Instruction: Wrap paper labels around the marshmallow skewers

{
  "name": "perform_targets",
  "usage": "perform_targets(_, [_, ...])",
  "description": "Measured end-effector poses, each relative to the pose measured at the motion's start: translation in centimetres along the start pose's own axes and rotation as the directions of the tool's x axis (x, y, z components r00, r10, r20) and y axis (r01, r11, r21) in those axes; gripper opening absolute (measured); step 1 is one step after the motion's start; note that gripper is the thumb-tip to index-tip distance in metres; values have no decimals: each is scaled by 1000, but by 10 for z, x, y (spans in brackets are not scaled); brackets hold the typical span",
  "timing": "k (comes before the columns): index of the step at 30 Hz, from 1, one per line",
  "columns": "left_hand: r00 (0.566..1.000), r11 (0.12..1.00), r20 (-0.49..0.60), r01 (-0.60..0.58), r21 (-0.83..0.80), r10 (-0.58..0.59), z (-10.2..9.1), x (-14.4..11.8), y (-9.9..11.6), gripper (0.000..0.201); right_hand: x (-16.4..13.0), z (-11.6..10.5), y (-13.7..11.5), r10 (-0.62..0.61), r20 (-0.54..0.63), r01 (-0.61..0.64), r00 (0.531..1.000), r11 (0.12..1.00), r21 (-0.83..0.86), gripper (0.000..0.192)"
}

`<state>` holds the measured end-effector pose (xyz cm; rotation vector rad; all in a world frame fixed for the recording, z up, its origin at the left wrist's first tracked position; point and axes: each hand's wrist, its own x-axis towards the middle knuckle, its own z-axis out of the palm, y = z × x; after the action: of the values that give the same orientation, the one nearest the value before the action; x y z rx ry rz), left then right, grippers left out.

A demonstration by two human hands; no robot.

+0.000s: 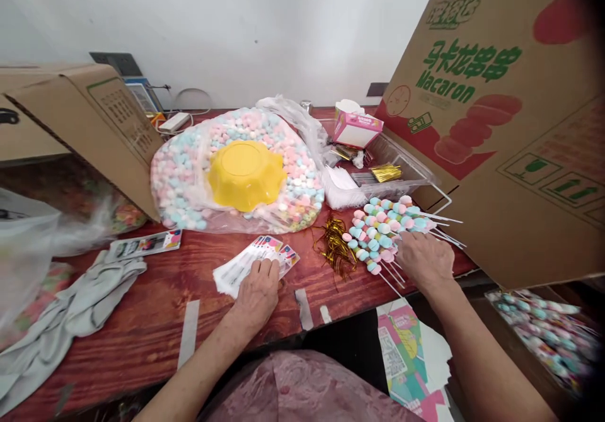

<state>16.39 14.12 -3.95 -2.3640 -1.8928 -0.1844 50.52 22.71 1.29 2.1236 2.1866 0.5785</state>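
Note:
Fingers bent, my left hand (259, 288) rests on a fanned stack of printed plastic bags (236, 272) and pinches at its right side, where a bag with a colourful end (288, 257) sticks out. My right hand (426, 259) is closed at the front of a pile of marshmallow skewers (380, 227), around a skewer as far as I can see; its fingertips are hidden. The pile has pink, blue and white marshmallows on white sticks pointing right and forward. Between the hands lies a bunch of gold twist ties (337, 245).
A yellow scalloped bowl (248, 173) sits upside down on a big bag of marshmallows (182, 176). Cardboard boxes stand left (108, 126) and right (491, 157). A clear tray (411, 176) holds gold ties. Grey gloves (89, 302) lie left; printed sheets (406, 353) hang below the front edge.

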Motion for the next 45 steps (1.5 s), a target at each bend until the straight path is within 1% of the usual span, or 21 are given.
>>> perform_targets(3, [999,1000,-35,-7,-13,7,3,-2,-2,21,2,6,-1,24,24,-24,999,1000,12,30])
perform_targets(5, [996,999,-84,-37,-16,36,4,-2,-6,19,0,10,3,51,-8,-51,999,998,28,28])
perform_targets(7, [986,998,-156,-60,-20,56,4,-3,-11,19,-7,14,8,69,-134,-55,989,993,101,29])
perform_targets(9, [978,997,-197,-78,-28,71,3,-5,-16,20,-19,16,11,98,-325,-14,941,968,252,31])
perform_targets(10, [978,996,-196,-86,-33,78,3,-6,-18,21,-25,17,11,122,-397,27,910,937,349,31])
perform_targets(11, [980,995,-180,-88,-37,80,3,-8,-19,22,-33,18,9,152,-438,71,886,889,453,30])
perform_targets(12, [986,996,-152,-81,-40,74,2,-10,-18,22,-40,18,5,185,-442,106,878,824,557,28])
perform_targets(13, [991,997,-116,-64,-37,60,0,-12,-16,22,-48,18,-1,211,-425,134,880,749,649,25])
perform_targets(14, [996,999,-79,-38,-29,35,-1,-13,-14,21,-55,18,-8,221,-398,157,890,671,725,22])
perform_targets(16, [1000,1000,-5,14,-8,-14,-5,-15,-6,20,-69,17,-24,207,-361,202,909,539,818,17])
perform_targets(19, [996,999,76,52,-4,-52,-10,-14,1,20,-83,16,-49,156,-335,246,929,418,875,14])
perform_targets(21, [995,998,80,57,-34,-55,-10,-13,1,21,-89,17,-62,144,-284,214,948,372,903,13])
perform_targets(25, [996,982,-21,85,-168,-90,-5,-14,-10,21,-100,22,-75,99,-191,151,977,315,937,15])
perform_targets(28, [993,949,-38,96,-299,-113,-2,-17,-21,19,-104,28,-75,60,-159,135,985,290,947,14])
perform_targets(30, [997,915,-43,43,-402,-66,0,-20,-27,18,-105,33,-73,60,-143,122,988,272,955,14])
perform_targets(32, [997,868,-75,-26,-496,-13,0,-21,-33,20,-104,36,-70,64,-132,111,989,262,959,14])
perform_targets(34, [995,823,-102,-60,-565,2,1,-22,-38,23,-102,37,-67,48,-128,112,991,255,960,14])
perform_targets(35, [994,800,-104,-52,-598,-13,2,-21,-39,22,-101,37,-66,28,-127,116,991,250,961,14])
perform_targets(40, [984,648,-24,99,-755,-178,5,-17,-41,13,-92,32,-64,-53,-143,151,988,204,967,12])
perform_targets(42, [978,602,7,134,-787,-208,6,-15,-43,15,-89,32,-63,-62,-155,164,986,196,967,11])
perform_targets(45, [973,551,68,180,-815,-219,8,-13,-46,18,-86,34,-61,-97,-173,190,980,211,959,12])
